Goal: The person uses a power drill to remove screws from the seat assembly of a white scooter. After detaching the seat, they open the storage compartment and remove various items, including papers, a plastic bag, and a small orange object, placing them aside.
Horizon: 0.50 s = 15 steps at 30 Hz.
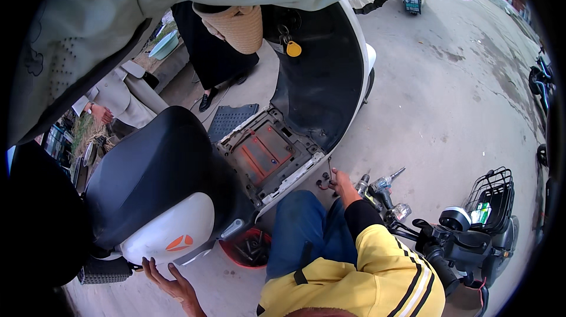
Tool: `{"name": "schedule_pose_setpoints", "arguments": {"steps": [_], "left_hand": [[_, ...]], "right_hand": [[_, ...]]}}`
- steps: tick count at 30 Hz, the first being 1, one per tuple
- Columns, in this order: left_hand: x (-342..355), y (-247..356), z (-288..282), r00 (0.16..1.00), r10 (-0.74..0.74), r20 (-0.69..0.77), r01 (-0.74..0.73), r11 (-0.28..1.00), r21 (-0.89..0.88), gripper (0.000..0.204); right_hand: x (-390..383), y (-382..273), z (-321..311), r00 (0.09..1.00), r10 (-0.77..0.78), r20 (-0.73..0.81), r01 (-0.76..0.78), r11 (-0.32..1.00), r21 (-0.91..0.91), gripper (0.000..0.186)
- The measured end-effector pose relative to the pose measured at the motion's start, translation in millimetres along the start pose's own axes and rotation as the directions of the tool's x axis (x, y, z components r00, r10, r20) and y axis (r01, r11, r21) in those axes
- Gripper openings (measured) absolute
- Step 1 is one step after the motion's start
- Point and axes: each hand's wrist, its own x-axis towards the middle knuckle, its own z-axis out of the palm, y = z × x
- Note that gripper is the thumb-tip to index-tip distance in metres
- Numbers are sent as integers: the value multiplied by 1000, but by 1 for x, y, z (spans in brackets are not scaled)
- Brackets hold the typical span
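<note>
My left hand (pixel 171 284) is open, its fingers spread just below the white rear side panel (pixel 174 228) of an electric scooter. My right hand (pixel 342 184) is also open, reaching toward the footboard's edge, near dark cable connectors (pixel 323 185) that hang beside it. Whether a fingertip touches the cable I cannot tell. In the uncovered floor compartment sits a battery pack (pixel 259 153) with orange-red stripes. The black seat (pixel 156 167) lies to its left. Two power drills (pixel 383 186) lie on the ground to the right of my right hand.
A red basin (pixel 266 260) with tools stands under the scooter's side. A black floor panel (pixel 231 120) lies beyond the compartment. Keys with a yellow tag (pixel 293 49) hang at the front. Another scooter with a wire basket (pixel 492 196) stands right. Two people stand across the scooter.
</note>
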Motion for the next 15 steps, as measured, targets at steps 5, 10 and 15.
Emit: {"name": "schedule_pose_setpoints", "arguments": {"steps": [5,10,15], "left_hand": [[64,-24,-14,980,-40,-197,48,998,35,57],[93,-110,-16,937,-337,-89,292,898,-331,61],[99,-109,-19,901,-434,-19,348,748,-565,69]], "right_hand": [[-80,-40,-14,895,-444,39,442,896,48,39],[-238,-94,52,474,-835,280,880,460,-121,25],[-361,-187,159,-101,-898,429,945,-221,-241,30]]}}
